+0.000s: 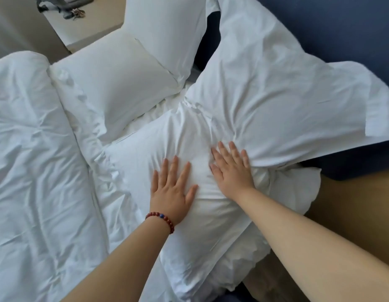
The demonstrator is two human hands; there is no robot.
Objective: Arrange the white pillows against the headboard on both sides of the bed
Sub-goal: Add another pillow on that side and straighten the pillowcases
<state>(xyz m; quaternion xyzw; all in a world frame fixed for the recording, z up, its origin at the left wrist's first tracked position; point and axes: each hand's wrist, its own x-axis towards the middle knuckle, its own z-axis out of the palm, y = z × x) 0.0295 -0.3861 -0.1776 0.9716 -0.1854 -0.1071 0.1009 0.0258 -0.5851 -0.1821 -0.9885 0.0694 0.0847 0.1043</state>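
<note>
Your left hand point(172, 188) and right hand point(231, 168) lie flat with fingers spread, gripping nothing, pressing the near plump white fabric pillow point(189, 171). It overhangs the bed's right edge, so a hard push could slide it off. The limp white pillow point(276, 88) against the dark blue padded headboard point(331, 29) may slump onto your right hand. I count four pillows: these two near, two on the far left point(115, 83) point(167, 29). One rumpled white duvet point(32, 149).

both hands, left hand point(172, 188) and right hand point(231, 168), lie flat, fingers spread, on the near pillow point(167, 138); another pillow point(276, 83) leans on the headboard point(331, 25).
</note>
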